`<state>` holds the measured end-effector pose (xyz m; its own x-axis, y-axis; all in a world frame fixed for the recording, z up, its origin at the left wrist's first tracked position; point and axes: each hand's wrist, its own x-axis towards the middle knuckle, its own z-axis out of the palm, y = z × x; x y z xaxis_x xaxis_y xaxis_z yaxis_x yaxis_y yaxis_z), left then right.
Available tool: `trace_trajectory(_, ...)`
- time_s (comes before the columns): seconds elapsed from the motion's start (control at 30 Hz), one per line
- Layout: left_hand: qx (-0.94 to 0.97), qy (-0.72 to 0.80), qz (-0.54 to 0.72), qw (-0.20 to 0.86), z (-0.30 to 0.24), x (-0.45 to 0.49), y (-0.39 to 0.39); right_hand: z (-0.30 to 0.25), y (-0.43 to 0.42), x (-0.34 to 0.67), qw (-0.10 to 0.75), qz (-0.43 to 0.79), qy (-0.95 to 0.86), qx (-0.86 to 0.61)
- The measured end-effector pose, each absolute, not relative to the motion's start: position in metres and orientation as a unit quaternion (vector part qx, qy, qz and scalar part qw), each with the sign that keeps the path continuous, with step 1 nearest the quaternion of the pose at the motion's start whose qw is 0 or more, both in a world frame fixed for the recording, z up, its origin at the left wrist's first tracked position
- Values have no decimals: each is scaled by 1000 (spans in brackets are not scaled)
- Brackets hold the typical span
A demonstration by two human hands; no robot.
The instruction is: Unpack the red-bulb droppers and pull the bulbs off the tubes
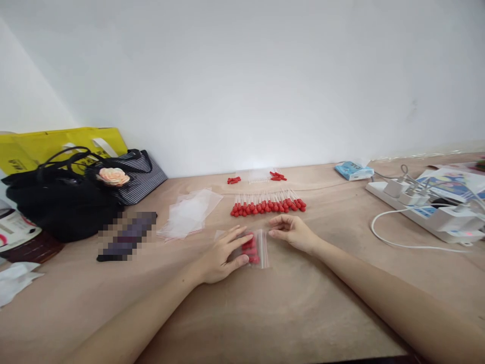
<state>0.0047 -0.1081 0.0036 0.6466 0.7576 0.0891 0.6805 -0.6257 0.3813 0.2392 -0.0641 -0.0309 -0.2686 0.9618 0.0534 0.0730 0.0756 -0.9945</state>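
Left hand (221, 257) on clear zip bag (264, 248), red bulbs (251, 249) apparently inside

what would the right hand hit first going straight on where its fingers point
Likely the zip-lock bag, though depth is unclear and the right hand might pass above it to the left hand.

Clear bag (262, 248), red pieces (250, 250) inside

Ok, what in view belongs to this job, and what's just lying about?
Likely job things:
bag of red pieces, under the left hand
row of red-ended tubes, near the right hand
clear bags
red items at the back

Likely lying about:
power strip
tissue pack
black bag
yellow bag
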Motion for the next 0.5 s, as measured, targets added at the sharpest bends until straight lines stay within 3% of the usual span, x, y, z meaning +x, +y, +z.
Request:
trace_trajectory(0.27, 827, 500, 168, 193, 2, 15, -111, -16, -81, 238, 318, 291, -800, -417)
trace_trajectory(0.5, 883, 411, 145, 173, 14, 24, -90, -17, -84, 237, 326, 315, -795, -402)
